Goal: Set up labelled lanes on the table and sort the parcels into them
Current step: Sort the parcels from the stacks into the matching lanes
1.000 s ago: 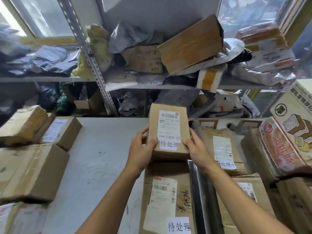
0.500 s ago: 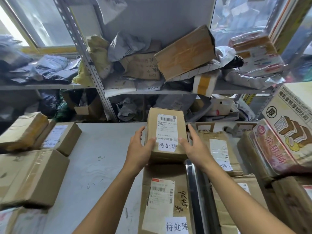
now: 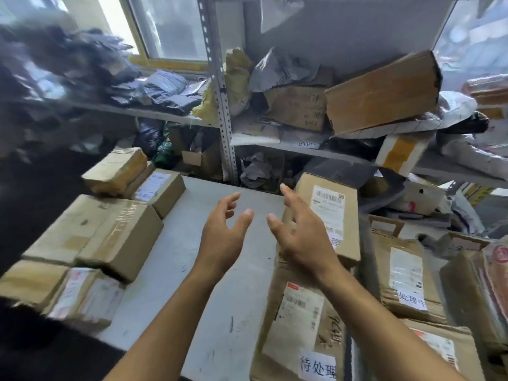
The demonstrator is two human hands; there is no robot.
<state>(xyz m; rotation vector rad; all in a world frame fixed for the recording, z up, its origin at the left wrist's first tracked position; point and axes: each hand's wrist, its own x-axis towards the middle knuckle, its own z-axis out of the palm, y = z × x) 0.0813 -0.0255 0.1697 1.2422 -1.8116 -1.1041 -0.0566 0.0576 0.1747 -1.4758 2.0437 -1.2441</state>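
Note:
A small brown parcel with a white shipping label lies on the grey table, at the far end of a row. Nearer me in that row lies a longer parcel with a handwritten paper label. My left hand hovers over bare table, fingers spread and loose, holding nothing. My right hand hangs open just left of the small parcel, partly in front of it, not gripping it.
Several taped boxes are stacked along the table's left side. More labelled parcels fill the right side. Behind the table, metal shelving is crammed with boxes and bags. A dark metal strip runs between the right rows.
Both hands have let go of the small parcel, which now lies on the table, and have drawn back to the left. The camera has swung left.

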